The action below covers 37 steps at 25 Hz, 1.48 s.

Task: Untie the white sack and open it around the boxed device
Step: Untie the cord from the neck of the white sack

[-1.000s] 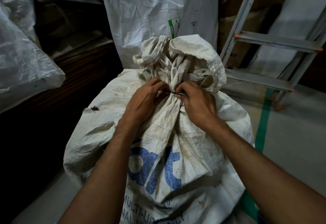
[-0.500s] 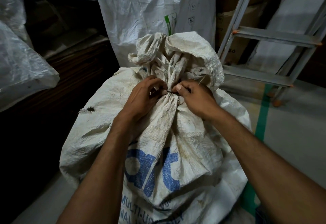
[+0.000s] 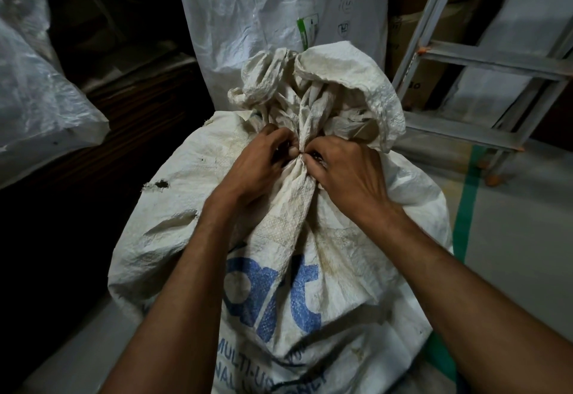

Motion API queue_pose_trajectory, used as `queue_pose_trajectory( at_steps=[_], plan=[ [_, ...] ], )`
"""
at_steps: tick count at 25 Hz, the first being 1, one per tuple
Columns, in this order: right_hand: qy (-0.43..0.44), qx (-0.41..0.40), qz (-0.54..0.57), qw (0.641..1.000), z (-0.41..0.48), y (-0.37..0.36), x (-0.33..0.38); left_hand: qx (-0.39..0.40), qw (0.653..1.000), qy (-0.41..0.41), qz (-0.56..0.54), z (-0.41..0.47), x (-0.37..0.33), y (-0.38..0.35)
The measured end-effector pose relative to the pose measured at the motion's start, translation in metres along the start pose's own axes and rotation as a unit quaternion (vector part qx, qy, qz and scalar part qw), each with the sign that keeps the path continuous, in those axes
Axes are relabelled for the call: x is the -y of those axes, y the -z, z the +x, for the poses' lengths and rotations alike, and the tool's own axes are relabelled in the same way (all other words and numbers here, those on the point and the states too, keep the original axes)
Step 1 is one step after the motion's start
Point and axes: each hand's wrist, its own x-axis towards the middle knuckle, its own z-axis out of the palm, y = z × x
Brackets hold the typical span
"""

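A dirty white woven sack with blue lettering stands on the floor in front of me, its neck bunched and bound by a thin dark tie. Above the tie the sack's mouth flops in crumpled folds. My left hand grips the neck from the left, fingertips curled onto the tie. From the right, my right hand pinches the tie with its fingertips. The two hands nearly meet at the knot. The boxed device is hidden inside the sack.
A tall white sack leans right behind. A metal stepladder stands at the right over a grey floor with a green line. A plastic-wrapped bundle and dark wooden boards fill the left side. Cardboard boxes stand at the back.
Both hands stay at the tie; their fingertips have closed in tighter on the knot. My view has shifted slightly, and the sack is still tied.
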Motion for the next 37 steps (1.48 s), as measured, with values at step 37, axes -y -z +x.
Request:
queue_pose_trajectory(
  at_steps=[37],
  plan=[
    [-0.063,-0.124,0.223,0.965,0.011,0.097,0.019,-0.188,0.977,0.097,-0.029,-0.046,-0.074,0.051]
  ],
)
